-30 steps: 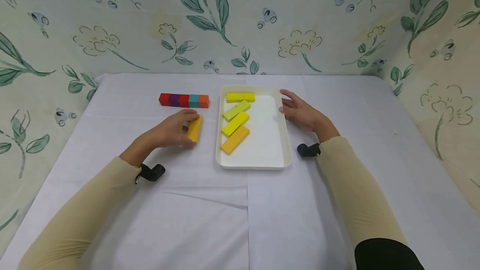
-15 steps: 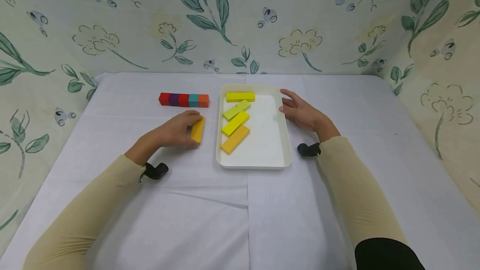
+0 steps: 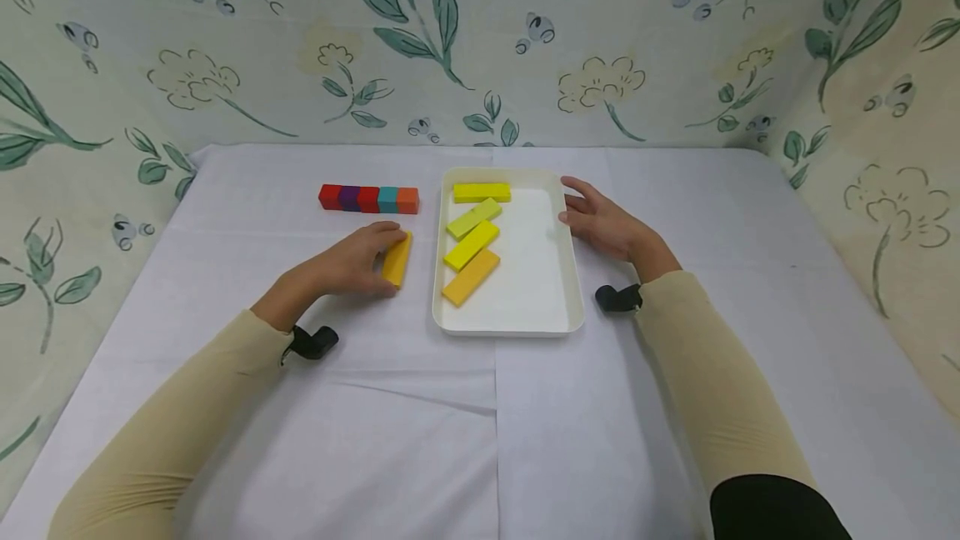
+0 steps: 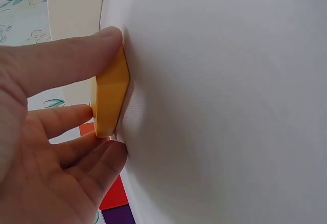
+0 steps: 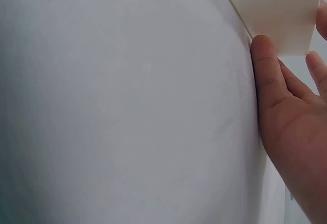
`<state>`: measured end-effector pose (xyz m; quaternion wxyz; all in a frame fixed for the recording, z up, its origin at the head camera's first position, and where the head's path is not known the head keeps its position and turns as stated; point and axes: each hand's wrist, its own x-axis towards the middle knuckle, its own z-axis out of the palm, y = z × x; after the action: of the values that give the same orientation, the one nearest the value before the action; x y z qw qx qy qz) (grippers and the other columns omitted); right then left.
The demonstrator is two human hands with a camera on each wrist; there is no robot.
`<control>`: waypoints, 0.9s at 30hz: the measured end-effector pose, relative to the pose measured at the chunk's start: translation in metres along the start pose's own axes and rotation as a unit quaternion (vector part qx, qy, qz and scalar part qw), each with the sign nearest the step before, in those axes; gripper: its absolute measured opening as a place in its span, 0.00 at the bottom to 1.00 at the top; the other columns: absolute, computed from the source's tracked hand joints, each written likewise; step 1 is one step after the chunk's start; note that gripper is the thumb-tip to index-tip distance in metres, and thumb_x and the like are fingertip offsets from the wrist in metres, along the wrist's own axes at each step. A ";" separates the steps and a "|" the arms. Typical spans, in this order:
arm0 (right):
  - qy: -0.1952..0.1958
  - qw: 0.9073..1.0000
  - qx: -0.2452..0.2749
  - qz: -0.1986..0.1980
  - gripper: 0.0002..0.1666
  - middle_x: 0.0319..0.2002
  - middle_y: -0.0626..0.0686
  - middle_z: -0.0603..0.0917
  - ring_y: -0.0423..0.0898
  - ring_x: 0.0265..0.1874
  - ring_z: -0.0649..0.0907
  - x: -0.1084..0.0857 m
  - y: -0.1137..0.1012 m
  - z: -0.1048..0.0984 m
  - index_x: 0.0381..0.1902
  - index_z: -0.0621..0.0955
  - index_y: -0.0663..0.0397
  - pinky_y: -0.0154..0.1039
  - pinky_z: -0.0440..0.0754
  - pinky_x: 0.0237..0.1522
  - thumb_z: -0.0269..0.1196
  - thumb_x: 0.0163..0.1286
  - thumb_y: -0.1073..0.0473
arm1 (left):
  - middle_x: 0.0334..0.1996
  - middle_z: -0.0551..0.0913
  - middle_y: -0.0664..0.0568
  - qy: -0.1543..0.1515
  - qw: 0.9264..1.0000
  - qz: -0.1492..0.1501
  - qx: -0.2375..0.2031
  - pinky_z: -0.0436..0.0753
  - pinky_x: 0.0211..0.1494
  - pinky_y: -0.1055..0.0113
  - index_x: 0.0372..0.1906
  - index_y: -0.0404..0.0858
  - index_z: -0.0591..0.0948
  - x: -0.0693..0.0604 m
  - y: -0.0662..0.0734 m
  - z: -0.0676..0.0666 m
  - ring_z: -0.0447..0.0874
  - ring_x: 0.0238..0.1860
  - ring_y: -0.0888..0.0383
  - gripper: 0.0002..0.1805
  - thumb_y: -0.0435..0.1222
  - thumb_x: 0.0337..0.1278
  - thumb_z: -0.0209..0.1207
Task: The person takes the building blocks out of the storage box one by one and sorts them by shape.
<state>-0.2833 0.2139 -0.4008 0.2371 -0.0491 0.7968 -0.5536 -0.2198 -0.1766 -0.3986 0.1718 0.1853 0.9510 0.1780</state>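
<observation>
Between thumb and fingers, my left hand (image 3: 348,261) pinches a yellow-orange wooden block (image 3: 397,261) on the cloth, just left of the white tray (image 3: 536,273). The left wrist view shows the thumb on one end of this block (image 4: 111,93) and fingertips at the other. My right hand (image 3: 603,219) rests at the tray's right rim, its fingers fairly straight and touching the side. In the right wrist view those fingers (image 5: 268,75) lie along the outer tray wall (image 5: 276,14). Inside the tray, along its left, lie a bright yellow block (image 3: 482,192) and several others, slanted.
A row of red, purple, teal and orange cubes (image 3: 368,199) lies behind my left hand. White cloth (image 3: 420,432) with shallow creases covers the table. Behind it hangs a leaf-and-flower patterned curtain (image 3: 480,40).
My left hand has shifted slightly right with the yellow-orange block, closer to the tray, then nearly stopped. The right hand and the tray have stayed in place.
</observation>
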 end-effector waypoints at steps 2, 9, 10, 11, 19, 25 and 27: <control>-0.002 1.000 -0.003 0.002 0.48 0.82 0.52 0.46 0.53 0.80 0.55 -0.005 -0.006 0.002 0.80 0.41 0.36 0.53 0.57 0.79 0.56 0.75 0.57 | 0.78 0.56 0.42 0.001 1.000 -0.003 0.002 0.67 0.75 0.46 0.74 0.39 0.64 0.000 0.000 0.000 0.57 0.76 0.43 0.47 0.40 0.48 0.72; -0.005 1.000 -0.007 0.002 0.48 0.82 0.52 0.46 0.53 0.80 0.55 -0.008 -0.012 0.003 0.80 0.41 0.37 0.53 0.57 0.79 0.56 0.75 0.57 | 0.77 0.57 0.42 0.009 1.000 0.003 -0.005 0.67 0.75 0.46 0.74 0.38 0.64 -0.002 -0.001 0.000 0.58 0.76 0.43 0.46 0.40 0.49 0.72; -0.004 1.000 -0.006 0.003 0.48 0.82 0.52 0.46 0.53 0.80 0.55 -0.008 -0.012 0.003 0.80 0.41 0.37 0.53 0.57 0.79 0.56 0.75 0.57 | 0.77 0.57 0.42 0.009 1.000 0.003 -0.005 0.67 0.76 0.46 0.74 0.39 0.64 -0.002 -0.001 0.000 0.58 0.76 0.43 0.46 0.40 0.49 0.72; -0.004 1.000 -0.007 0.004 0.48 0.82 0.52 0.46 0.53 0.80 0.55 -0.008 -0.013 0.003 0.80 0.41 0.37 0.53 0.57 0.79 0.56 0.75 0.57 | 0.77 0.56 0.42 0.007 1.000 0.003 -0.006 0.67 0.76 0.46 0.74 0.39 0.64 -0.002 -0.001 0.000 0.58 0.76 0.43 0.46 0.40 0.49 0.72; -0.006 1.000 -0.012 0.007 0.49 0.82 0.52 0.46 0.54 0.80 0.55 -0.009 -0.014 0.002 0.80 0.40 0.37 0.54 0.56 0.79 0.56 0.75 0.57 | 0.74 0.65 0.43 0.043 0.998 0.020 -0.030 0.77 0.68 0.45 0.73 0.40 0.66 -0.005 0.010 -0.022 0.68 0.70 0.44 0.40 0.42 0.56 0.68; -0.006 1.000 -0.014 0.009 0.48 0.82 0.52 0.46 0.54 0.80 0.55 -0.010 -0.012 0.001 0.80 0.40 0.37 0.54 0.55 0.79 0.55 0.75 0.57 | 0.65 0.77 0.46 0.070 0.995 0.069 -0.010 0.83 0.62 0.52 0.68 0.39 0.73 0.005 0.046 -0.043 0.78 0.61 0.48 0.28 0.39 0.63 0.62; -0.008 1.000 -0.013 0.009 0.48 0.82 0.52 0.46 0.54 0.80 0.55 -0.009 -0.010 0.001 0.80 0.40 0.37 0.54 0.55 0.79 0.55 0.76 0.57 | 0.64 0.78 0.46 0.063 0.995 0.078 0.010 0.83 0.62 0.53 0.67 0.40 0.74 0.012 0.060 -0.044 0.78 0.60 0.49 0.26 0.39 0.64 0.61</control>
<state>-0.2769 0.2127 -0.3894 0.2479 -0.0495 0.8025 -0.5405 -0.2300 -0.1315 -0.3390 0.0951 0.2490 0.9445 0.1922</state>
